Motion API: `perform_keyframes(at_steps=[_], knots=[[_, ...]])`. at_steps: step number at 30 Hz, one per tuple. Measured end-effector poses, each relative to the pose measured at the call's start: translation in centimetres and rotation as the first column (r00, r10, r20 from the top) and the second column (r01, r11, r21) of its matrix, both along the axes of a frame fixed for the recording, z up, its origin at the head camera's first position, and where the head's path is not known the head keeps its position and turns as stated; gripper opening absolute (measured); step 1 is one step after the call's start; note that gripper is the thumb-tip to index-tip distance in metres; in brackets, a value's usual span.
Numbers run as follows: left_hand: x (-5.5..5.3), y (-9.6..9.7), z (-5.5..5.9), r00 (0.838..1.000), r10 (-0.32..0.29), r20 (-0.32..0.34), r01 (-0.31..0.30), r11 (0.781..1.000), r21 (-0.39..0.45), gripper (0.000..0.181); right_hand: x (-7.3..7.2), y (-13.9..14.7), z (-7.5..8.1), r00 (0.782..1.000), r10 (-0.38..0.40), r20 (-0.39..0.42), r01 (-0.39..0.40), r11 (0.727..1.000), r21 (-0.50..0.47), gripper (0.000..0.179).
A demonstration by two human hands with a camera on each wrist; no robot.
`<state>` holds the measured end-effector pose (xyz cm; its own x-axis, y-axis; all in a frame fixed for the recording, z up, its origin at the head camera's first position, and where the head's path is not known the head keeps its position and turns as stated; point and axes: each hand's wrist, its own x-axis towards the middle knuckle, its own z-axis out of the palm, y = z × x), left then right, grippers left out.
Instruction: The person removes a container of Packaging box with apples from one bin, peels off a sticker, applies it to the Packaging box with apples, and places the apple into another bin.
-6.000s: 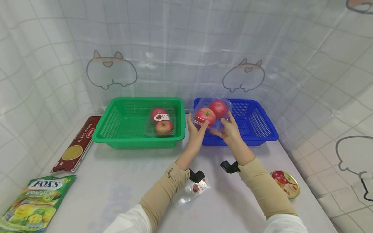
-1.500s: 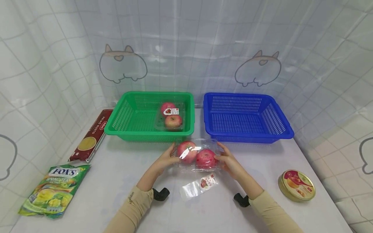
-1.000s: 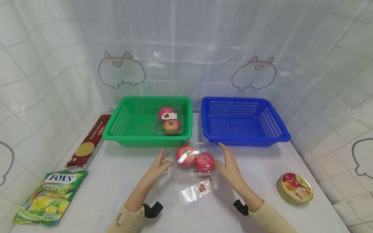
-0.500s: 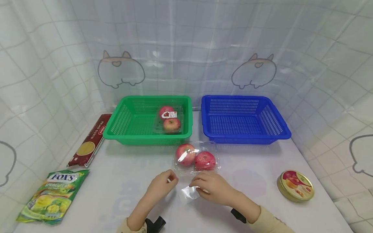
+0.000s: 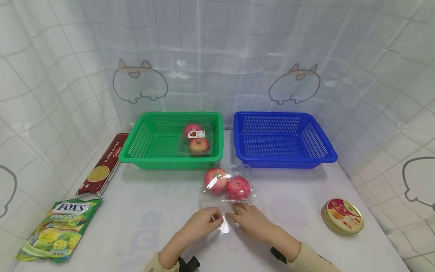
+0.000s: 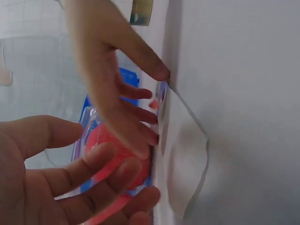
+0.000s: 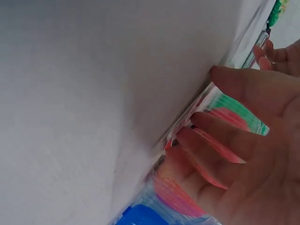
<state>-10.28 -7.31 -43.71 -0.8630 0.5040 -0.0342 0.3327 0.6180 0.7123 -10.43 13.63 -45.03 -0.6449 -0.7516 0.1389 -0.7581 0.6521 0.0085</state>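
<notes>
On the pale surface (image 5: pixel 112 241): your work in hand looks like taking up the clear strip (image 5: pixel 227 227); thin film like this will likely cling and slide, so ease a fingertip under one corner before you pinch
Pinch: bring thumb and forefinger together lightly on the very edge, then lift slowly so the film does not crease
Right hand (image 5: pixel 253 223): slightly bent over the strip, thumb and fingers parted, your fingertips at the film; no closed pinch shows, and whether the film is raised at all cannot be told
Left hand (image 5: pixel 205 223): loosely curled, thumb apart from the fingers, holding nothing; you could use it to steady the free end
Strip: between your two hands, partly beneath the right one, the left fingertips just beside its other end; whether they touch it you cannot tell
Printed label (image 7: pixel 183 126): under your right fingers, so keep pressure off it as you gather the edge
Apple pack (image 5: pixel 227 183): just beyond your right fingertips, on the far side of the strip, so avoid nudging it
</notes>
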Motion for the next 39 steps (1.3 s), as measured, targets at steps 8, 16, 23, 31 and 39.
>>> perform_keyframes(at_steps=[8, 16, 23, 31, 39], knots=[[-0.2, 1.1, -0.8, 0.991, -0.111, -0.075, 0.105, 0.992, -0.075, 0.028, -0.1, 0.3, 0.2, 0.978, -0.064, 0.197, 0.071, 0.997, -0.028, 0.054], [-0.5, 1.4, -1.6, 0.99, -0.132, 0.051, 0.131, 0.991, 0.012, 0.039, -0.1, 0.6, 0.2, 0.971, 0.003, 0.24, 0.039, 0.985, -0.17, 0.038], [-1.4, -0.1, -1.1, 0.948, -0.205, 0.243, 0.177, 0.975, 0.13, 0.022, 0.0, 1.1, 1.0, 0.917, 0.18, 0.356, -0.018, 0.91, -0.413, 0.035], [-2.0, -1.6, -0.2, 0.797, -0.41, 0.443, 0.213, 0.878, 0.429, 0.026, -0.4, 0.8, 2.2, 0.927, 0.37, 0.059, -0.294, 0.816, -0.498, 0.023], [-2.3, -2.4, -0.7, 0.839, -0.296, 0.456, 0.129, 0.923, 0.363, 0.026, -0.9, 0.8, 3.1, 0.932, 0.362, -0.025, -0.323, 0.796, -0.512, 0.02]])
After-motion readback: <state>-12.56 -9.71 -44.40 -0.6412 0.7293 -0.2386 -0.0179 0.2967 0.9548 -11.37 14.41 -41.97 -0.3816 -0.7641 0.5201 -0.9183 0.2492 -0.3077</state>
